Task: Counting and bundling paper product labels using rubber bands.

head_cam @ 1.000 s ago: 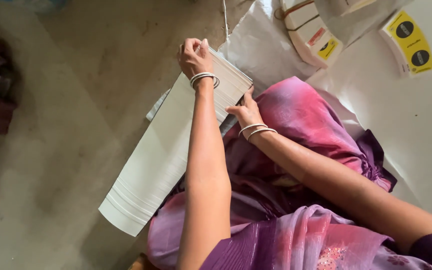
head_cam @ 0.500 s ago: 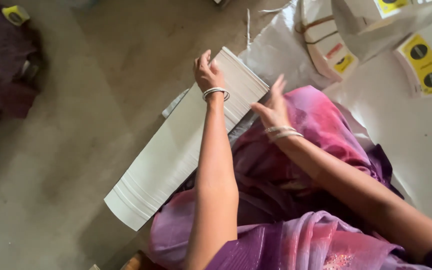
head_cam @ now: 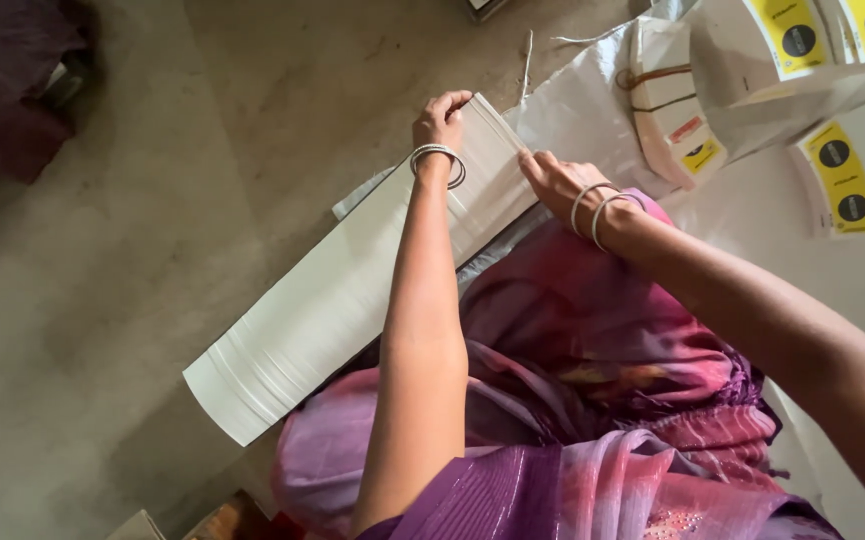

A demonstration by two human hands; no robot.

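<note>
With the left hand (head_cam: pixel 440 120) pinching the far end of the sheet stack (head_cam: pixel 353 290) lying across the lap and the right hand (head_cam: pixel 553 180) pressed flat beside it, the fanned sheets may slip and splay.

- The long white stack of sheets (head_cam: pixel 353 290) looks like matt paper, smooth, with fine edges.
- The bangles (head_cam: pixel 440 158) look like shiny metal.
- The purple-pink garment (head_cam: pixel 593 400) is soft cloth, slightly glossy.
- The floor (head_cam: pixel 153 220) is matt, rough stone or concrete.
</note>
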